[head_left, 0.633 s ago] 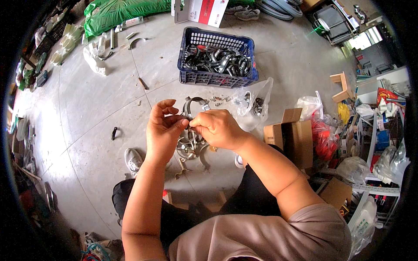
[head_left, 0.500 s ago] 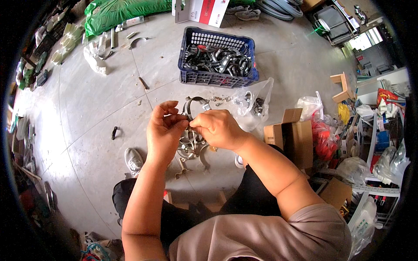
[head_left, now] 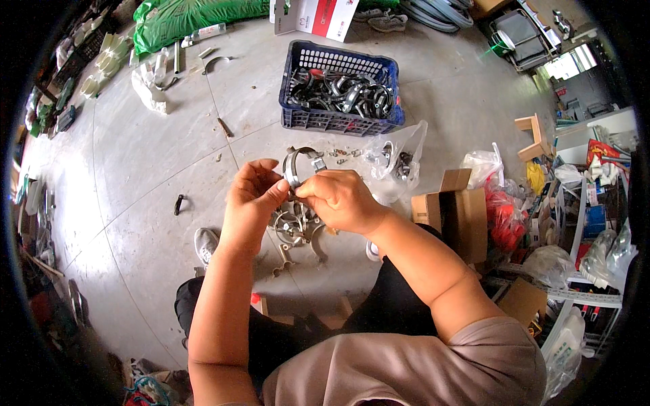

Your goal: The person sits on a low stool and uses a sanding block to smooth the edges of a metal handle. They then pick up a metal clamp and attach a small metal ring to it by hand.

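A metal pipe clamp (head_left: 291, 166), an open ring with a dark inner lining, stands upright between my hands. My right hand (head_left: 344, 199) pinches its lower end with thumb and bent forefinger; the gripped spot is partly hidden. My left hand (head_left: 249, 203) is beside the ring's left side, thumb tip close to the metal and fingers loosely bent, apart from the thumb. Whether the thumb touches cannot be made out. Below my hands, more metal clamp pieces (head_left: 284, 257) lie in a loose pile on the floor, partly covered by my right hand.
A blue plastic crate (head_left: 338, 122) full of clamps stands beyond my hands. Small fasteners (head_left: 344, 154) and a clear plastic bag (head_left: 399, 159) holding metal parts lie before it. An open cardboard box (head_left: 464, 216) is at the right, near crowded shelving (head_left: 589, 296). A green sack (head_left: 196, 24) lies far left.
My left thumb and fingers have parted and drawn slightly back from the clamp, baring more of its left side. My right hand keeps its pinch.
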Action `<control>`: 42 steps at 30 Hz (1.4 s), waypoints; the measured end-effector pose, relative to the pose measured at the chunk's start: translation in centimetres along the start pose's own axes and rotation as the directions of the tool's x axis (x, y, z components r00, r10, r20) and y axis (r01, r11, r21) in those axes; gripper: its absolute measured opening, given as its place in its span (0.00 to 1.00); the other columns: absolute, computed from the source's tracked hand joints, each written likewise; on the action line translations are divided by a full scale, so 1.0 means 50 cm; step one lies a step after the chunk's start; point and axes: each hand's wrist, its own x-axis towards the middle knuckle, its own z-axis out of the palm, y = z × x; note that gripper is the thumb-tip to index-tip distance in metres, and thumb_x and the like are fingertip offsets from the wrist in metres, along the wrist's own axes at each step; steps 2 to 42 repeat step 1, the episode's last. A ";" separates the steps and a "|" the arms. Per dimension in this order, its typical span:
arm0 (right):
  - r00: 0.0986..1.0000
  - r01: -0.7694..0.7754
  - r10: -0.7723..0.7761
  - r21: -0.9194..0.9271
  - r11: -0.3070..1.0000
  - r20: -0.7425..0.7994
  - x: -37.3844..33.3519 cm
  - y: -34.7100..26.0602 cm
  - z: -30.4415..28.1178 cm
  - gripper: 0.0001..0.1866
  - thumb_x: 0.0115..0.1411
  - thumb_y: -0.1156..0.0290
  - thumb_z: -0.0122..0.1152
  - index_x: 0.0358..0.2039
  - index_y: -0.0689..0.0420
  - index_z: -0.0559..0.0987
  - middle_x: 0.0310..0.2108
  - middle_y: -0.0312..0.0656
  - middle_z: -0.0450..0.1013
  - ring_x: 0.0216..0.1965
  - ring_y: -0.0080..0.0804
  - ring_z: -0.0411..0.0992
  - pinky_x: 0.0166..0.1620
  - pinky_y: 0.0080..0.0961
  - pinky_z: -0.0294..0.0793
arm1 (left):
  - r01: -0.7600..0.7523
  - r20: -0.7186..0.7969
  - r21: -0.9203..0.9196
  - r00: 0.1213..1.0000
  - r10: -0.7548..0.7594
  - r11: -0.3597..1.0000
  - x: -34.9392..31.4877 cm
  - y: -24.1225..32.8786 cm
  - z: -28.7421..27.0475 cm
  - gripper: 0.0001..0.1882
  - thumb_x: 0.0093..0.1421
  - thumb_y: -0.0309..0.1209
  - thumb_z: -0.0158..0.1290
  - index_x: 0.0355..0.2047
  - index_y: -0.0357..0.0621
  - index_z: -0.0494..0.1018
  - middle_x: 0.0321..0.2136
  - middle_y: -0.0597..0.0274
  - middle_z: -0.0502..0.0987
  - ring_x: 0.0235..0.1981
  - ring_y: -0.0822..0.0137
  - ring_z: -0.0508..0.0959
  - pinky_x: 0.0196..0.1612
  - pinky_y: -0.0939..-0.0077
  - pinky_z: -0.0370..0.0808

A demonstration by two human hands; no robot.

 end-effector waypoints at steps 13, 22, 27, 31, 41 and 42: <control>1.000 0.000 0.000 0.001 1.000 0.000 0.000 0.000 0.000 0.06 0.43 0.78 0.58 0.23 0.56 0.71 0.17 0.42 0.69 0.21 0.41 0.70 0.23 0.32 0.68 | 0.047 -0.013 0.026 0.999 -0.047 0.999 0.002 -0.007 -0.010 0.19 0.53 0.22 0.52 0.46 0.44 0.63 0.32 0.67 0.68 0.34 0.74 0.69 0.40 0.79 0.69; 1.000 0.000 0.000 0.001 1.000 0.000 0.000 0.000 0.000 0.06 0.43 0.78 0.58 0.23 0.56 0.71 0.17 0.42 0.69 0.21 0.41 0.70 0.23 0.32 0.68 | 0.047 -0.013 0.026 0.999 -0.047 0.999 0.002 -0.007 -0.010 0.19 0.53 0.22 0.52 0.46 0.44 0.63 0.32 0.67 0.68 0.34 0.74 0.69 0.40 0.79 0.69; 1.000 0.000 0.000 0.001 1.000 0.000 0.000 0.000 0.000 0.06 0.43 0.78 0.58 0.23 0.56 0.71 0.17 0.42 0.69 0.21 0.41 0.70 0.23 0.32 0.68 | 0.047 -0.013 0.026 0.999 -0.047 0.999 0.002 -0.007 -0.010 0.19 0.53 0.22 0.52 0.46 0.44 0.63 0.32 0.67 0.68 0.34 0.74 0.69 0.40 0.79 0.69; 1.000 0.000 0.000 0.001 1.000 0.000 0.000 0.000 0.000 0.06 0.43 0.78 0.58 0.23 0.56 0.71 0.17 0.42 0.69 0.21 0.41 0.70 0.23 0.32 0.68 | 0.047 -0.013 0.026 0.999 -0.047 0.999 0.002 -0.007 -0.010 0.19 0.53 0.22 0.52 0.46 0.44 0.63 0.32 0.67 0.68 0.34 0.74 0.69 0.40 0.79 0.69; 1.000 0.000 0.000 0.001 1.000 0.000 0.000 0.000 0.000 0.06 0.43 0.78 0.58 0.23 0.56 0.71 0.17 0.42 0.69 0.21 0.41 0.70 0.23 0.32 0.68 | 0.047 -0.013 0.026 0.999 -0.047 0.999 0.002 -0.007 -0.010 0.19 0.53 0.22 0.52 0.46 0.44 0.63 0.32 0.67 0.68 0.34 0.74 0.69 0.40 0.79 0.69; 1.000 0.000 0.000 0.001 1.000 0.000 0.000 0.000 0.000 0.06 0.43 0.78 0.58 0.23 0.56 0.71 0.17 0.42 0.69 0.21 0.41 0.70 0.23 0.32 0.68 | 0.047 -0.013 0.026 0.999 -0.047 0.999 0.002 -0.007 -0.010 0.19 0.53 0.22 0.52 0.46 0.44 0.63 0.32 0.67 0.68 0.34 0.74 0.69 0.40 0.79 0.69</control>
